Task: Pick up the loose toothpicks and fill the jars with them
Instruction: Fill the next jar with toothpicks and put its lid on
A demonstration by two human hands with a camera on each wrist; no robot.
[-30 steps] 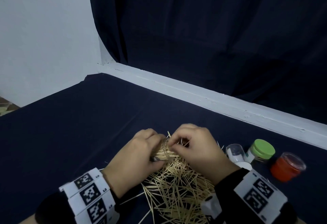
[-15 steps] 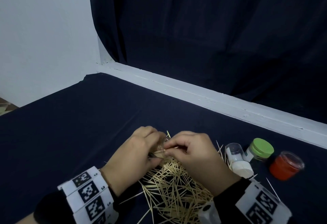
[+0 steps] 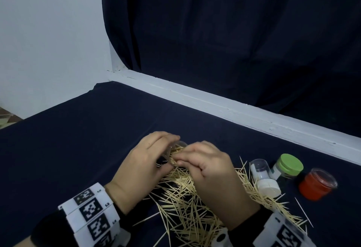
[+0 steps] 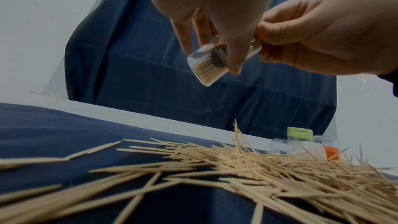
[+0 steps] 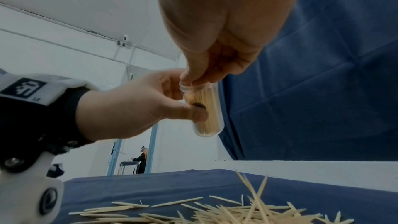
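Left hand (image 3: 142,160) grips a clear jar (image 4: 207,60) tilted above the pile, frame centre, looks nearly full of toothpicks. Right hand (image 3: 211,166) pinches at its mouth, fingertips curled in. Big pile of loose toothpicks (image 3: 187,203) left on the surface (image 3: 97,129). Empty jar (image 3: 259,168) lies on its side lower right. Probably early-to-mid task.

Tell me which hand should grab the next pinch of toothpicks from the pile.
Right. The left hand grips the clear jar, while the right hand only has fingertips at its mouth, directly above the loose toothpicks.
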